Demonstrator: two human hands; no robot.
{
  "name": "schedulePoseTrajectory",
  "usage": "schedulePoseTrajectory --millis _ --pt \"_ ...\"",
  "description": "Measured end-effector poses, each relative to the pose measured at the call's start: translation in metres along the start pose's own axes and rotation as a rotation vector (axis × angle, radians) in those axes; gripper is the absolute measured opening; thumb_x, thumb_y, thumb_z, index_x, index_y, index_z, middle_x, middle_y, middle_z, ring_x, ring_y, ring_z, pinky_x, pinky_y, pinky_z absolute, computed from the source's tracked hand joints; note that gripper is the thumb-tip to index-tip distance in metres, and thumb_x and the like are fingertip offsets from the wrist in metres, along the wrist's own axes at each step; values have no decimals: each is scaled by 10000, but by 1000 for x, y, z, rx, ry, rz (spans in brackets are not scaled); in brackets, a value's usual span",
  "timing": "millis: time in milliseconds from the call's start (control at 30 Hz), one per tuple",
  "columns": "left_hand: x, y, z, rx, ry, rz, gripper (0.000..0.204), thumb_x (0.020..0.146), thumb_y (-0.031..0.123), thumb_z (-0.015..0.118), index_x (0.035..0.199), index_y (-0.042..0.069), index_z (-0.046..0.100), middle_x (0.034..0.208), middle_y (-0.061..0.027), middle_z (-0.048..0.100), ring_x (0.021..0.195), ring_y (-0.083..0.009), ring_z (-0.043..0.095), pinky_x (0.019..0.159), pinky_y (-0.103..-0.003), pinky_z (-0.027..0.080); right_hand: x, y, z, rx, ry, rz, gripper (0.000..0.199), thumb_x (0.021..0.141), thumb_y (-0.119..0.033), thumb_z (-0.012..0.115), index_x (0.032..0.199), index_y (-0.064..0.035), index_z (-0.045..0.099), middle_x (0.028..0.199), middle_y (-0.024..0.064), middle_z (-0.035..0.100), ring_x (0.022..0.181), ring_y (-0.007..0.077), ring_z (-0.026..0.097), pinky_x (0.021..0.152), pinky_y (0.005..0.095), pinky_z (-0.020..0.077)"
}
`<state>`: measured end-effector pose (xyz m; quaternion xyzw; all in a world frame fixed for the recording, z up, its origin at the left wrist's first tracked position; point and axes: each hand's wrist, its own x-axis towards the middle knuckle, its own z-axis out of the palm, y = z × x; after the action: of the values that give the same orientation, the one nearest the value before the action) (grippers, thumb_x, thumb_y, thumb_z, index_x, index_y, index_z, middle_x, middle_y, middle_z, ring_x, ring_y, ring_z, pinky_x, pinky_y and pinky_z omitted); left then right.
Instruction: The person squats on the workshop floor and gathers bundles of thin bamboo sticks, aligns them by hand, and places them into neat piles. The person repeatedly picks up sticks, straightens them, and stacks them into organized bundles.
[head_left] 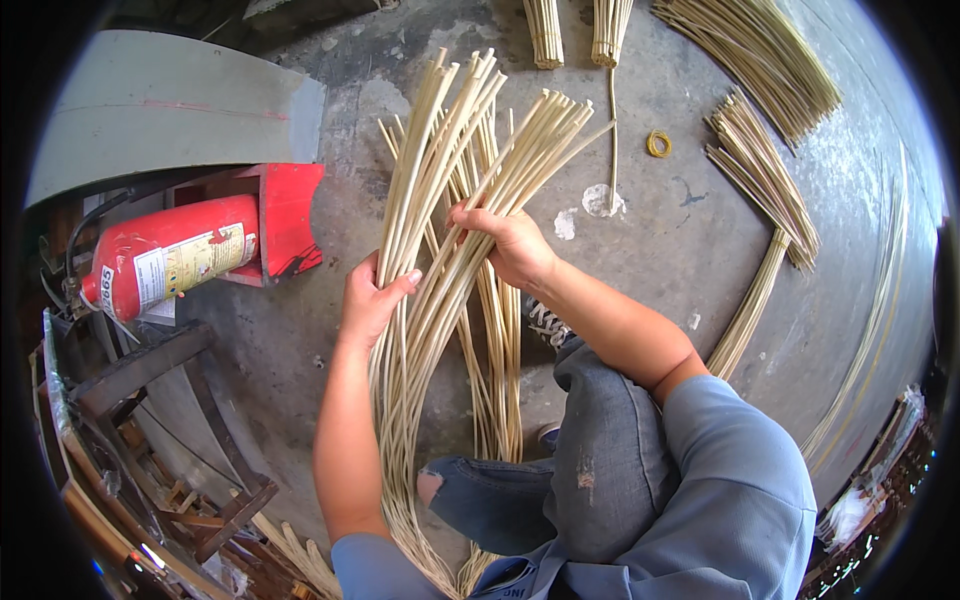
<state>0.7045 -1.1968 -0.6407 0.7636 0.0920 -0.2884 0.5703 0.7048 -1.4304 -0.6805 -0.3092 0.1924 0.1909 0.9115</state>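
Above a concrete floor [650,260], a bunch of pale canes [405,400] parts into two sheaves.

From my distant seat I see slim, smooth, straw-coloured sticks with uneven tips: the left sheaf [412,170] stands nearly upright, the right sheaf [535,145] leans rightward, and both run together below, curving toward the lower edge. The left hand [372,300] grasps the left sheaf, thumb across its front; the right hand [510,245] grips the other, higher up. Just behind, I make out more canes [512,370]. Farther out are a yellow ring [659,153], a loose pile [765,185] of sticks and a red fire extinguisher [180,240].
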Motion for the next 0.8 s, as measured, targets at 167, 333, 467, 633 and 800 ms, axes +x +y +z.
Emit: schedulePoseTrajectory --millis 167,333,467,633,800 --pt "-4 4 -13 -27 -43 8 300 910 201 776 1102 -1 664 932 -43 691 770 -125 648 723 -296 551 1 -5 -3 27 -29 -26 162 900 -118 719 1008 -8 670 901 66 664 825 168 632 801 323 522" --pt "-2 1 -14 -58 -7 47 293 928 261 765 1042 10 664 889 -31 688 750 -120 644 688 -281 541 8 3 -7 131 -147 -1 279 882 -61 750 1130 -33 626 951 64 686 876 166 665 743 347 552" --pt "-2 2 -11 1 -40 43 291 929 285 763 1036 33 666 884 -16 688 781 -105 641 669 -276 537 6 3 -1 127 -96 13 312 887 -71 744 1165 -26 611 984 66 665 894 179 657 798 350 552" --pt "-2 2 -9 3 -32 26 312 922 298 769 1060 37 669 901 -10 687 773 -99 634 661 -272 533 1 2 0 101 -67 2 311 927 -158 686 1170 17 606 944 78 626 884 206 615 866 369 524" --pt "0 1 -13 26 -33 41 311 924 293 766 1064 33 671 898 -5 682 766 -90 620 663 -256 517 -1 6 -6 207 -150 -17 426 945 -359 633 1177 -2 616 942 88 621 906 228 606 918 399 502"
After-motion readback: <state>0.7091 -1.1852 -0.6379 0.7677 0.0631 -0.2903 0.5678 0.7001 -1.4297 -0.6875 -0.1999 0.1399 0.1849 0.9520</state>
